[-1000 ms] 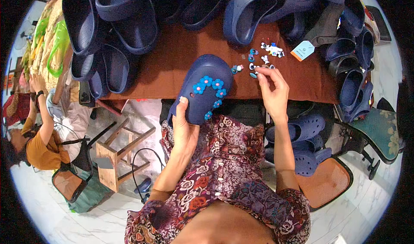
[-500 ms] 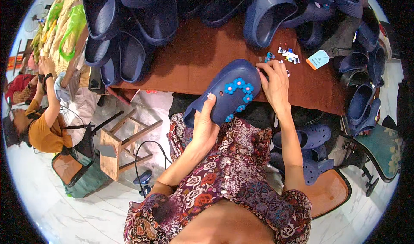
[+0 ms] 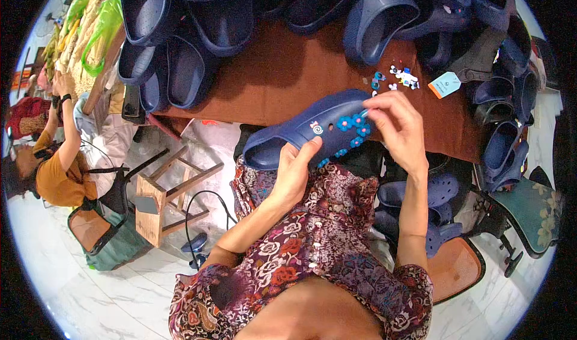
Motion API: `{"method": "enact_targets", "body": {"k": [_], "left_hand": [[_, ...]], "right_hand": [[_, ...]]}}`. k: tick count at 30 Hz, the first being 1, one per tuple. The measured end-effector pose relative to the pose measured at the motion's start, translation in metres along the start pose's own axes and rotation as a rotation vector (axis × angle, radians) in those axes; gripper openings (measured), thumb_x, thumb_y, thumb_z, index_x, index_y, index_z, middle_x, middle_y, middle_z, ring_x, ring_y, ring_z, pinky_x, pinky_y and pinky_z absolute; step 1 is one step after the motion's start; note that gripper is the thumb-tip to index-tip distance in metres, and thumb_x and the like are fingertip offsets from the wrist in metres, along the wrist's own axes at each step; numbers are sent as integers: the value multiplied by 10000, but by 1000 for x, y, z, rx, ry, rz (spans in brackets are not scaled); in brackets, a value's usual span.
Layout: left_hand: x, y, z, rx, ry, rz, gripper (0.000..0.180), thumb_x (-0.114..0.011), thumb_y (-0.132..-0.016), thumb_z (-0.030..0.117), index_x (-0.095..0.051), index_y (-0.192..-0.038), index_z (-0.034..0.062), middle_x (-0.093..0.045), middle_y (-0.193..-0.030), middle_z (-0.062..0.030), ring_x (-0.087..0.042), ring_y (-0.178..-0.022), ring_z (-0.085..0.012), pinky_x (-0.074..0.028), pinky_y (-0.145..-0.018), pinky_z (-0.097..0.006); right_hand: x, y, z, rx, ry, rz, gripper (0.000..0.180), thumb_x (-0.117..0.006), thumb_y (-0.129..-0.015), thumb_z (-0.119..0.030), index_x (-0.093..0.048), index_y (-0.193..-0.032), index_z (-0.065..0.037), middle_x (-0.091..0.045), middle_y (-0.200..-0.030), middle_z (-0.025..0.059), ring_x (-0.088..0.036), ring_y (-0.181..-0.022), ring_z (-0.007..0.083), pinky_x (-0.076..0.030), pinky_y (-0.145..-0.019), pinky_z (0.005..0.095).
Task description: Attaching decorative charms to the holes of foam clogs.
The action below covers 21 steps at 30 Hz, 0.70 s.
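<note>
My left hand [image 3: 293,172] grips a navy blue clog [image 3: 288,119] over my lap, its thumb lying on the upper. Several blue flower charms [image 3: 356,130] sit in a curve along the clog's upper, and a pale swirl charm [image 3: 317,127] is beside my thumb. One bare hole shows between them. At the toe end, my right hand [image 3: 401,128] is closed in a pinch, fingertips at the flowers. Something small and bluish shows there, too small to name. Loose small charms [image 3: 406,77] lie on the brown cloth [image 3: 288,69] beyond.
Navy clogs [image 3: 375,24] crowd the table's far side and both ends. A pale blue tag [image 3: 445,85] lies at the right. Beneath the table edge are more clogs [image 3: 430,193] and an orange-seated chair [image 3: 457,271]. Left stand a wooden stool [image 3: 150,211] and a co-worker in orange [image 3: 66,172].
The clog has turned, its heel opening swinging left and up and the swirl charm coming into fuller view. My right hand has come from the table side to the flowers at the toe.
</note>
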State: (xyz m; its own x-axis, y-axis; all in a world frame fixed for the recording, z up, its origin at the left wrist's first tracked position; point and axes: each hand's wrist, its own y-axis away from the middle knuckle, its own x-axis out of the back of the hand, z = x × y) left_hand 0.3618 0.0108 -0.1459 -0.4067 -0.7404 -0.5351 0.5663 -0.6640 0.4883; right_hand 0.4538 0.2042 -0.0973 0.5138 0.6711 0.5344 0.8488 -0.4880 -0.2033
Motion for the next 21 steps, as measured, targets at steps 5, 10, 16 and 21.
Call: {"method": "enact_targets", "body": {"k": [5,10,16,21], "left_hand": [[-5,4,1,-18,-133,-91,285,-582,-931,122,-601,-1191,6,-652,-1138,-33,-587,-1048,-115,-431,-969,-308],[-2,3,-1,-34,-195,-122,261,-583,-934,109,-612,-1175,12,-657,-1120,-20,-595,-1022,-94,-448,-949,-288],[-5,5,3,-48,-275,-147,242,-608,-924,98,-626,-1151,15,-664,-1087,-1,-598,-981,-75,-462,-909,-261],[-2,4,0,-36,-355,-121,233,-619,-920,98,-634,-1137,16,-663,-1062,13,-591,-962,-65,-461,-891,-255]], "right_hand": [[-10,-4,-12,229,192,-213,114,-676,-826,-148,-679,-921,-84,-647,-882,56,-573,-918,263,-424,-871,393],[-17,-5,-8,265,259,-277,112,-668,-826,-169,-674,-905,-90,-639,-894,46,-565,-924,252,-402,-903,398],[-13,-6,-1,212,199,-362,124,-661,-827,-188,-685,-897,-88,-621,-888,43,-554,-934,249,-401,-863,382],[-15,-6,-3,210,226,-351,118,-666,-820,-182,-677,-884,-84,-600,-884,45,-544,-913,251,-404,-823,378]]}}
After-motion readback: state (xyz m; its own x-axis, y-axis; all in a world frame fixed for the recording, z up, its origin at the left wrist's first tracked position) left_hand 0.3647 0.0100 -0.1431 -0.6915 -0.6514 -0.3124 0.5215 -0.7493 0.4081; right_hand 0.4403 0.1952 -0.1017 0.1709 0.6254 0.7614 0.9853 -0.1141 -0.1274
